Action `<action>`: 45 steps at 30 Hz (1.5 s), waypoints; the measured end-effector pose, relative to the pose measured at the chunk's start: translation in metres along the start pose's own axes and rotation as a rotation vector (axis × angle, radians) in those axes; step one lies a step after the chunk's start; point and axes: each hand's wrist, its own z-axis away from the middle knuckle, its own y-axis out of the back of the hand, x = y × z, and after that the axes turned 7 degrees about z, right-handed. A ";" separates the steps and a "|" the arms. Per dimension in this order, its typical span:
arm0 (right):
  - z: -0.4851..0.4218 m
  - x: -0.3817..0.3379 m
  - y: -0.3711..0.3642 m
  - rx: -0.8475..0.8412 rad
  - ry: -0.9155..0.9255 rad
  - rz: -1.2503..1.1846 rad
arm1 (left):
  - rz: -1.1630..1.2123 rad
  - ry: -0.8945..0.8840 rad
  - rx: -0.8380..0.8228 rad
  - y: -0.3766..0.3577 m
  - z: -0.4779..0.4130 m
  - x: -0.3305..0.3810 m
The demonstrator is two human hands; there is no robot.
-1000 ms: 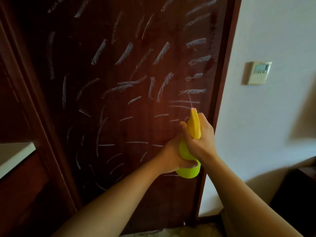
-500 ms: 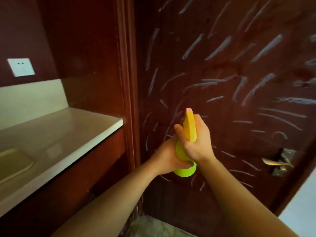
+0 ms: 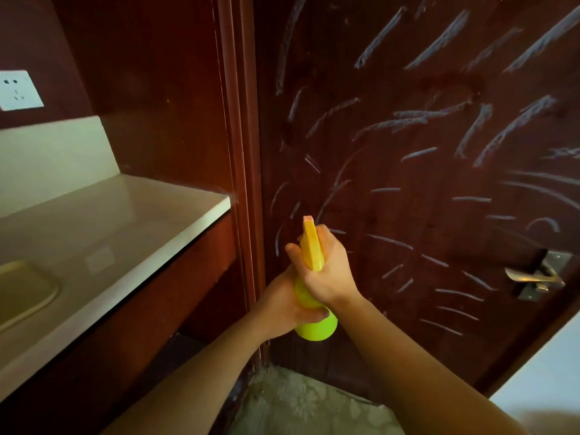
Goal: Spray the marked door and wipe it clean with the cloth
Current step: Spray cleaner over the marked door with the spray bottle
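A dark red-brown door fills the right of the head view, covered with many white chalk-like strokes. I hold a yellow-green spray bottle upright in front of its lower left part. My right hand wraps the yellow spray head, whose nozzle points at the door. My left hand grips the round bottle body from the left. No cloth is in view.
A metal lever handle sits at the door's right edge. The door frame stands left of the bottle. A pale countertop with a sink basin runs along the left. A wall socket is above it.
My view has swung left: the counter, sink and socket have come in, and the white wall with its thermostat has gone. Both hands keep the same grip on the bottle.
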 end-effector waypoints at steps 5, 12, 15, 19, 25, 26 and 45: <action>0.013 0.021 0.000 -0.026 -0.083 0.030 | 0.050 0.037 -0.032 -0.019 0.006 -0.014; 0.041 0.043 0.033 0.003 -0.152 0.061 | 0.077 0.005 -0.124 -0.063 0.007 -0.008; 0.057 0.053 0.068 0.077 -0.201 0.101 | 0.051 -0.020 -0.182 -0.097 0.000 0.002; 0.084 0.067 0.125 0.209 -0.255 0.170 | 0.021 -0.081 -0.284 -0.157 -0.013 0.021; 0.139 0.086 0.210 0.450 -0.338 0.294 | 0.042 -0.207 -0.499 -0.255 -0.019 0.047; 0.149 0.088 0.222 0.488 -0.348 0.317 | 0.054 -0.222 -0.524 -0.269 -0.018 0.051; 0.242 0.131 0.217 0.310 -0.638 0.362 | 0.229 0.040 -0.795 -0.325 0.056 0.004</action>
